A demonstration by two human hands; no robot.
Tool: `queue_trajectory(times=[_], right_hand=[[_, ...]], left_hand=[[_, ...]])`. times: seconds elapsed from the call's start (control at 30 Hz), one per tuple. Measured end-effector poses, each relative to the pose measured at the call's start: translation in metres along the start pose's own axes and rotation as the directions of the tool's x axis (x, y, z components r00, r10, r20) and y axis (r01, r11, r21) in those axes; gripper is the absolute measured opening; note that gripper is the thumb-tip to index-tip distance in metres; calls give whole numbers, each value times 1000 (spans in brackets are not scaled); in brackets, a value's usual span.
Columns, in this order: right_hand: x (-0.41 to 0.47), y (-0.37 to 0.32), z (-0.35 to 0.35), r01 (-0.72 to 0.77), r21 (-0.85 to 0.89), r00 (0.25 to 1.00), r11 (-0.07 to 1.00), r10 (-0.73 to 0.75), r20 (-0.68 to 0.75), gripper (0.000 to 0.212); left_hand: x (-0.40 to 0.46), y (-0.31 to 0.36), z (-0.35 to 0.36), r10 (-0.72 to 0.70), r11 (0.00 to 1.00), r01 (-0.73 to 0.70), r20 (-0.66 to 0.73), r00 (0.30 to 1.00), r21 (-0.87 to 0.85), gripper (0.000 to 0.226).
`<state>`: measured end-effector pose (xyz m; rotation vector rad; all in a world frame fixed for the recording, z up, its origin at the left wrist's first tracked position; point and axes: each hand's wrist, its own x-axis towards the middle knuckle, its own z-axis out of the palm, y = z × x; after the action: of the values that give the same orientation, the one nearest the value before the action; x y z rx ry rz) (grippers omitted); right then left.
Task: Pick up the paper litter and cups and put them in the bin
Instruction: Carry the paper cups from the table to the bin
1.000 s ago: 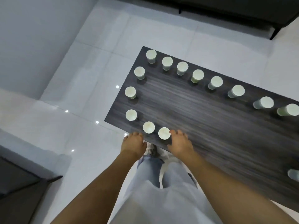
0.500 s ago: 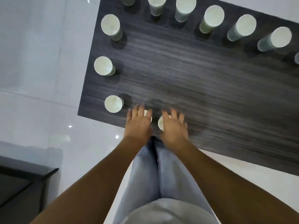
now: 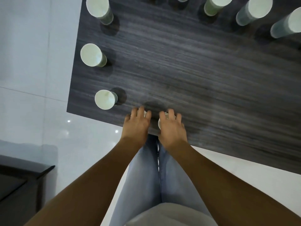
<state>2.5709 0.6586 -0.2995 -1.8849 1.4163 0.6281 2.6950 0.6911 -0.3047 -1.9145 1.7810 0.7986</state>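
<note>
Several white paper cups stand along the edges of a dark wooden table (image 3: 195, 70). My left hand (image 3: 137, 123) lies over one cup (image 3: 145, 113) at the near edge, fingers curled over its far side, so only a sliver of rim shows. My right hand (image 3: 171, 127) covers the neighbouring cup (image 3: 159, 124) the same way, with part of its rim visible at the left of the palm. Both cups still stand on the table. No bin or paper litter is in view.
Further cups stand at the near left corner (image 3: 104, 99), along the left edge (image 3: 92, 54) (image 3: 99, 8) and along the far side (image 3: 215, 4) (image 3: 254, 10) (image 3: 288, 23). White tiled floor (image 3: 40, 111) surrounds the table. A dark piece of furniture (image 3: 19, 185) sits at lower left.
The view has dropped closer to the table. Both hands moved from the table's near edge forward onto the two nearest cups and settled over them.
</note>
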Motion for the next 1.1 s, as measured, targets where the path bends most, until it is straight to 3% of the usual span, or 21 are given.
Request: queue_trajectory(times=[0.23, 0.53, 0.73, 0.93, 1.1], right_hand=[[-47, 5, -58, -76, 80, 994, 994, 82, -77, 50], [-152, 14, -78, -304, 268, 910, 914, 362, -204, 55], [-250, 14, -44, -420, 508, 796, 752, 575, -192, 56], [-348, 36, -9, -479, 671, 621, 566, 759, -196, 56], [-436, 68, 43, -480, 793, 468, 374, 874, -129, 52]], left_hand=[[-31, 17, -58, 59, 998, -56, 67, 996, -43, 56], [-90, 58, -123, 348, 934, -352, 68, 935, 64, 62], [-149, 90, -140, 552, 795, -560, 104, 827, 234, 51], [-206, 155, -139, 711, 590, -708, 165, 683, 389, 44], [-268, 235, -108, 797, 393, -792, 256, 546, 467, 51]])
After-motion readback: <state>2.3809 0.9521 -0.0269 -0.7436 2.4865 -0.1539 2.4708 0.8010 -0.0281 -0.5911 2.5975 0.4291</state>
